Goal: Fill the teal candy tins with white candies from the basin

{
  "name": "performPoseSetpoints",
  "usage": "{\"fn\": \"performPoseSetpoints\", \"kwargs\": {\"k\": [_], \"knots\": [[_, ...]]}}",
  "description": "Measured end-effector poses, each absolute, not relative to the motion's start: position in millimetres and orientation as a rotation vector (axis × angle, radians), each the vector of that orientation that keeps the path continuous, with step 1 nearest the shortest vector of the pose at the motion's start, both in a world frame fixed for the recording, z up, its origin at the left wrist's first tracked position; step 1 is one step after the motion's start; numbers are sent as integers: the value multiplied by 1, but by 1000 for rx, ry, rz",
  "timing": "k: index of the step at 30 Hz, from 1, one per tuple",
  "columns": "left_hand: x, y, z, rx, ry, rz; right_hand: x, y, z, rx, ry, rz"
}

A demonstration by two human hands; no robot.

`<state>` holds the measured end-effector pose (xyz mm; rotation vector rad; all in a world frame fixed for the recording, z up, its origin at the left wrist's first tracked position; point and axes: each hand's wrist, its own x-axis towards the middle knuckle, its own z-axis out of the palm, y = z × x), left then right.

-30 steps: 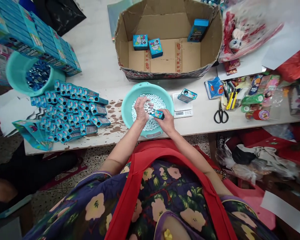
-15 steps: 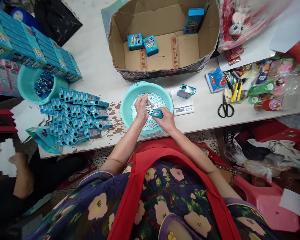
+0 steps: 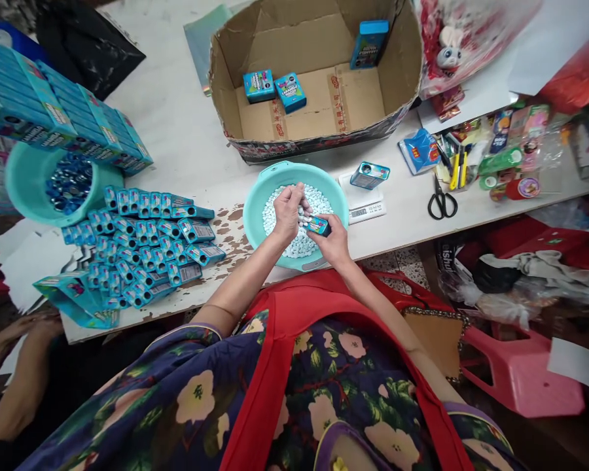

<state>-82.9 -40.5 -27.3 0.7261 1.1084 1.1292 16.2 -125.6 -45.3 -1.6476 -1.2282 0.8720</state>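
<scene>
Over a turquoise basin (image 3: pixel 255 226) of small white candies (image 3: pixel 302 245), my left hand (image 3: pixel 287 210) is cupped closed around some of the candies. My right hand (image 3: pixel 334 241) grips a small blue candy tin (image 3: pixel 318 226), tilted with its end toward my left fingers. Candies lie at the meeting point of hand and tin; the tin's opening is hard to make out. Just right of the basin, another blue tin (image 3: pixel 370 175) with a round hole in its top sits on a white kitchen scale (image 3: pixel 368 210).
Many open blue tins (image 3: pixel 150 229) lie in rows on the left, near a tub (image 3: pixel 17 190) of shiny blue pieces. Behind the basin stands a cardboard box (image 3: pixel 314 144) holding blue packs. Black scissors (image 3: pixel 442 199) lie right. A co-worker's arms (image 3: pixel 27 366) show lower left.
The view has shifted slightly, and the basin and both hands appear a little further right. Both hands keep their hold over the basin. The co-worker's hands have lowered.
</scene>
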Motion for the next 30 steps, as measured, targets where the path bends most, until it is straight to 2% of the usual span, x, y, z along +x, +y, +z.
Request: {"fn": "performPoseSetpoints", "kwargs": {"k": [6, 11, 23, 26, 30], "knots": [[-79, -36, -22, 728, 1065, 1184, 20, -123, -42, -1685, -1198, 893], [-77, -28, -16, 724, 1039, 1089, 24, -119, -42, -1680, -1145, 932], [-78, -24, -25, 821, 1097, 1105, 26, -112, -36, -1669, -1171, 960], [-77, -25, -30, 994, 1115, 1064, 27, -109, -34, -1695, -1196, 953], [-83, -33, -43, 1509, 1034, 880, 30, -106, -39, -1787, -1140, 962]]}}
